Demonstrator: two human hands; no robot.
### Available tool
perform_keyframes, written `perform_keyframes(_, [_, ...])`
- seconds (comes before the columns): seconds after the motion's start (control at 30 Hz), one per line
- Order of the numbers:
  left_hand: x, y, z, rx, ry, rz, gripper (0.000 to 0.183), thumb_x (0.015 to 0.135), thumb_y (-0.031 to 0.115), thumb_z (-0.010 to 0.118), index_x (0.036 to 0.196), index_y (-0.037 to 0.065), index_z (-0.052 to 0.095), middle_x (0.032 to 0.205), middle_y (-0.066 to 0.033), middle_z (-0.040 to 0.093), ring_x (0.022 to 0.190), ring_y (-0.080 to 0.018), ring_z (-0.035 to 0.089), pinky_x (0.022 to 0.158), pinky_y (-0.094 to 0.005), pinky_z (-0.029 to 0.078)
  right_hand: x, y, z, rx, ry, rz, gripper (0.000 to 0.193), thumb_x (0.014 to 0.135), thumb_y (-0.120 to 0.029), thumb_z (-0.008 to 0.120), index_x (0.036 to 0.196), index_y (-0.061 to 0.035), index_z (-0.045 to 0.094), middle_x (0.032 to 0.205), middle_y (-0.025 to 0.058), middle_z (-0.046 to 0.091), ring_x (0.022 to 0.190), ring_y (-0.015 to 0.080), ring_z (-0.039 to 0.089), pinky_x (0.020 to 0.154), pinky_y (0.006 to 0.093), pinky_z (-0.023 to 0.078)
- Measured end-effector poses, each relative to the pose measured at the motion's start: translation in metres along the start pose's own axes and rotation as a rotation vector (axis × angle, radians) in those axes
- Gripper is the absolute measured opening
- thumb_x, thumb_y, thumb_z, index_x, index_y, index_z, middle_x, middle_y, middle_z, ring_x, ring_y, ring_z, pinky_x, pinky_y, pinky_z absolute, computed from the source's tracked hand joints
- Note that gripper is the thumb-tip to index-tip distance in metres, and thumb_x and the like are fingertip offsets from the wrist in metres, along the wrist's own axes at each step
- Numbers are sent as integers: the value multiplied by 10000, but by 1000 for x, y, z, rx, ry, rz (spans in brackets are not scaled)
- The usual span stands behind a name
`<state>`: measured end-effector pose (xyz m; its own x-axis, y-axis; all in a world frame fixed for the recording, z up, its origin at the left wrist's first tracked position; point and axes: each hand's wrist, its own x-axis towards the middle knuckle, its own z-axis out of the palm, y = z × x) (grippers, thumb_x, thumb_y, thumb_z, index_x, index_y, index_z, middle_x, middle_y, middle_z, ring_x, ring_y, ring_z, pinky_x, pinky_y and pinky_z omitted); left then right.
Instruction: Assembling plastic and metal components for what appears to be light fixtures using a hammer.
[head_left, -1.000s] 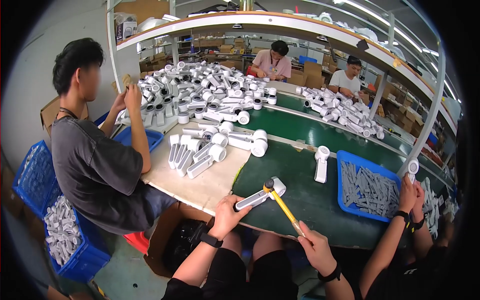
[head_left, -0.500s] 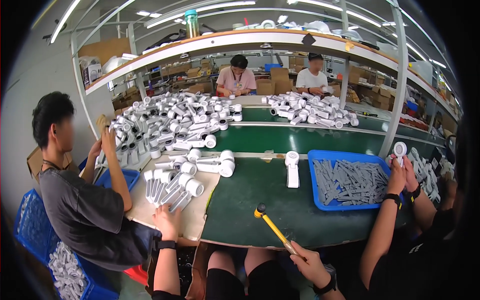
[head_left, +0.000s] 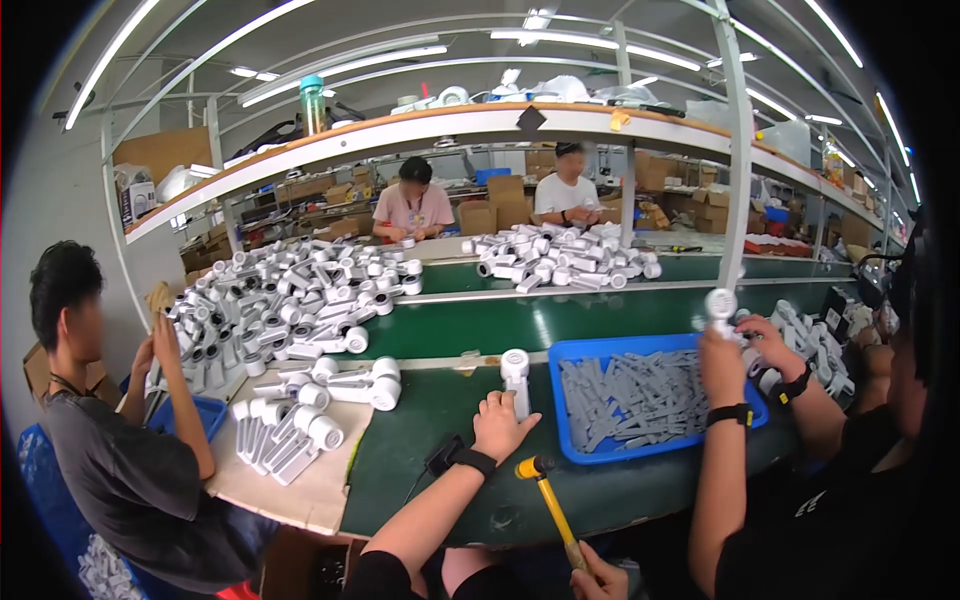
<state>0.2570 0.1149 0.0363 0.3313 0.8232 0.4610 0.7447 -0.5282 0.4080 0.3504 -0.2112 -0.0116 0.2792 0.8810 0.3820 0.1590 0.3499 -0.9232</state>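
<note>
The counter [head_left: 400, 500] is dark green and a bit shiny, with a tan board [head_left: 325, 500] on its near left part. Far behind its edge runs a smooth green strip [head_left: 530, 322] that the lights shine on. A white gadget [head_left: 516, 372] with a round head lies on the counter, just left of a blue tray [head_left: 600, 458] full of gray strips [head_left: 640, 400]. The left hand [head_left: 503, 427] is on the gadget's near end, its fingers a little spread; I cannot tell if they grip it. The right hand [head_left: 600, 580], at the near edge, has its fingers closed around a yellow hammer [head_left: 557, 515]. A small bunch of gadgets [head_left: 290, 430] sits on the board, with a big heap [head_left: 290, 300] behind it and another heap [head_left: 565, 258] far off. A long shelf [head_left: 400, 128] goes over it all, with a bottle [head_left: 313, 108] on the left. Long lights [head_left: 555, 40] hang up high, and brown boxes [head_left: 712, 210] fill the back. Other people sit on the left, on the right and at the far side.
</note>
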Motion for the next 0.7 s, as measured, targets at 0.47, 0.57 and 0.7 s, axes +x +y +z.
perform_keyframes(0.47, [-15, -36, -11, -314, -44, 89, 537, 791, 199, 721, 1228, -79, 580, 1111, -283, 663, 1046, -403, 656, 938, -422, 515, -16, 7, -10, 22, -3, 58, 455, 976, -59, 602, 1420, -14, 516, 722, -54, 537, 558, 28, 421, 506, 198, 355])
perform_keyframes(0.57, [-60, -55, -61, -523, -203, -11, 440, 822, 202, 701, 1183, -41, 635, 1003, -231, 707, 967, -311, 708, 871, -369, 538, -24, 11, -3, 55, -21, 101, 454, 975, -58, 603, 1418, -13, 518, 726, -53, 539, 561, 28, 424, 508, 198, 357])
perform_keyframes(0.7, [-129, -89, -119, -557, -219, -214, 352, 861, 186, 694, 1151, -11, 662, 971, -168, 719, 903, -236, 708, 828, -335, 544, -13, 0, 18, 42, -135, 63, 442, 979, -64, 600, 1411, -8, 525, 739, -55, 540, 574, 31, 432, 515, 200, 359])
